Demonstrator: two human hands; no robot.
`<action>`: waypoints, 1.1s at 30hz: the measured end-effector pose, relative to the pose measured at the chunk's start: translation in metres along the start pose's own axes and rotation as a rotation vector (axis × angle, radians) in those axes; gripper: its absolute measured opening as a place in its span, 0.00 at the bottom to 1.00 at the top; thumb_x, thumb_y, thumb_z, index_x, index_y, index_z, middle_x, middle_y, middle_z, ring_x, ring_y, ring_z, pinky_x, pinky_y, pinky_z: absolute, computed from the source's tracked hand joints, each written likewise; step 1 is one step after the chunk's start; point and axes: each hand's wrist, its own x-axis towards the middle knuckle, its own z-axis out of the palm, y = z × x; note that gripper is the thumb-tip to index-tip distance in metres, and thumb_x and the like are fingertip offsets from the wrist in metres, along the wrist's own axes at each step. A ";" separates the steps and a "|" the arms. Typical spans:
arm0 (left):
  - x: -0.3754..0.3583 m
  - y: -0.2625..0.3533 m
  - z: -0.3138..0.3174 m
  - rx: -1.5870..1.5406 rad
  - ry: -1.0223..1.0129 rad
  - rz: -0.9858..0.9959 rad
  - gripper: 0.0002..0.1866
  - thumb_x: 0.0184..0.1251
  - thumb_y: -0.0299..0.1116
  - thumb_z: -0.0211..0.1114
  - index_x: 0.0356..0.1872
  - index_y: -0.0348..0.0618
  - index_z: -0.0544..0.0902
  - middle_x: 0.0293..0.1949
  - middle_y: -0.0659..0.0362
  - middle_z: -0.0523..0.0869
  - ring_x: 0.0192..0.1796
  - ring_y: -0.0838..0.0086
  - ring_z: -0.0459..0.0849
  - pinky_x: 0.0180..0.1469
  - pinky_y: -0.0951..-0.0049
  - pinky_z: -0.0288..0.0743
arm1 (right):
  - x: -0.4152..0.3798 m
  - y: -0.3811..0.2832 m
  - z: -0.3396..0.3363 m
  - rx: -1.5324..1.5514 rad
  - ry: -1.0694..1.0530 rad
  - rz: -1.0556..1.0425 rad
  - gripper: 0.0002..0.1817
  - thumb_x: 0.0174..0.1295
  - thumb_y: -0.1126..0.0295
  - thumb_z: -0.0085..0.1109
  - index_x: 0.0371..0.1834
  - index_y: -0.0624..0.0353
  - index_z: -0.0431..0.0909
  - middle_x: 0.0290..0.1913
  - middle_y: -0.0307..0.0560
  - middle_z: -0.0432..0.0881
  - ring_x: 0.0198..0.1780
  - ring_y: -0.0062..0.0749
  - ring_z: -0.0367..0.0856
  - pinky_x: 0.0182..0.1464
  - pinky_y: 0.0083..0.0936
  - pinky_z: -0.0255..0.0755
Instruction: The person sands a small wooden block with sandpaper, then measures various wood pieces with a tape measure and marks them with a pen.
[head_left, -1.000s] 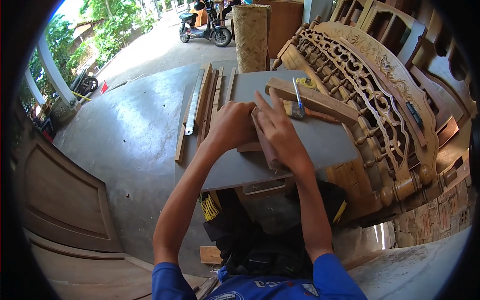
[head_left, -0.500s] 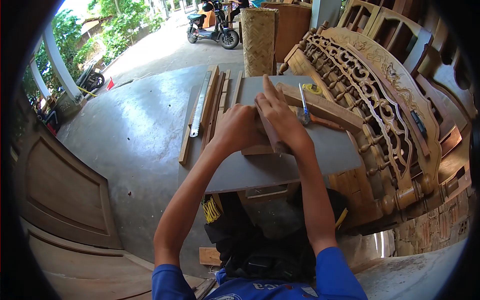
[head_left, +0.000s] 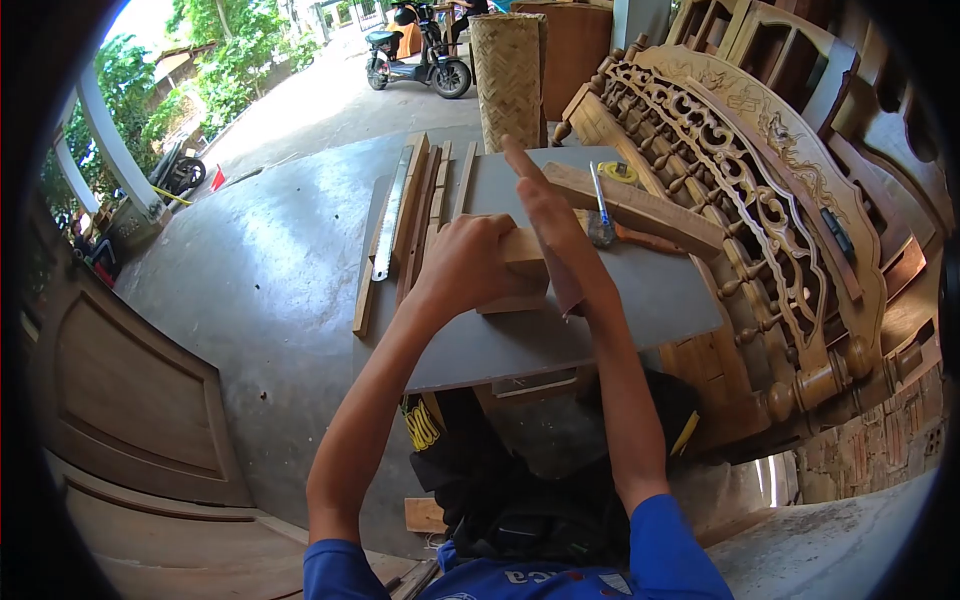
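Note:
My left hand [head_left: 465, 262] is closed round a light wooden block [head_left: 525, 252] above the grey board. Against the block's right side lies my right hand [head_left: 558, 228], turned on edge with its fingers stretched out and pointing away from me. A reddish-brown sheet of sandpaper [head_left: 566, 288] sits between that palm and the block, its near end showing below the hand. Beneath the block is another pale wooden piece [head_left: 515, 303], mostly covered. The fingertips of my left hand are partly hidden.
Left on the grey board [head_left: 480, 350] are a steel ruler [head_left: 392, 215] and several wood strips [head_left: 437, 200]. At right lie a thick wooden bar [head_left: 640, 210], a blue pen [head_left: 599, 190], yellow tape [head_left: 620, 172] and a wooden-handled tool [head_left: 645, 238]. Carved wooden panels [head_left: 740, 180] lean beyond.
My right hand has tilted further onto its edge, and the sandpaper has shifted slightly right and nearer to me. More of the block's end shows. My left hand keeps its grip.

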 end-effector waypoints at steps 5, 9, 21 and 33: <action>0.001 0.003 -0.003 0.005 -0.021 -0.013 0.27 0.30 0.46 0.76 0.30 0.34 0.81 0.28 0.48 0.83 0.34 0.60 0.83 0.42 0.65 0.73 | -0.036 0.034 0.011 0.502 0.095 0.242 0.35 0.69 0.47 0.25 0.68 0.67 0.49 0.70 0.55 0.51 0.71 0.37 0.47 0.69 0.26 0.40; -0.002 -0.001 -0.008 -0.030 0.005 -0.054 0.26 0.31 0.45 0.75 0.30 0.34 0.81 0.29 0.48 0.83 0.36 0.59 0.82 0.43 0.64 0.73 | -0.027 0.025 0.002 0.227 0.028 0.178 0.37 0.68 0.45 0.25 0.68 0.67 0.48 0.70 0.57 0.50 0.71 0.38 0.48 0.69 0.27 0.41; 0.002 0.000 -0.001 0.009 -0.007 -0.036 0.25 0.31 0.44 0.75 0.30 0.34 0.81 0.26 0.49 0.82 0.33 0.59 0.82 0.40 0.65 0.73 | -0.025 0.009 0.015 0.370 0.230 0.358 0.40 0.64 0.38 0.23 0.69 0.58 0.48 0.69 0.57 0.52 0.69 0.42 0.53 0.68 0.30 0.44; -0.031 0.003 0.030 -0.530 0.445 -0.095 0.19 0.35 0.36 0.74 0.28 0.36 0.78 0.26 0.50 0.81 0.31 0.61 0.81 0.36 0.67 0.73 | -0.008 -0.006 0.006 0.009 0.012 0.258 0.40 0.63 0.36 0.22 0.67 0.54 0.58 0.65 0.58 0.61 0.69 0.44 0.52 0.69 0.32 0.44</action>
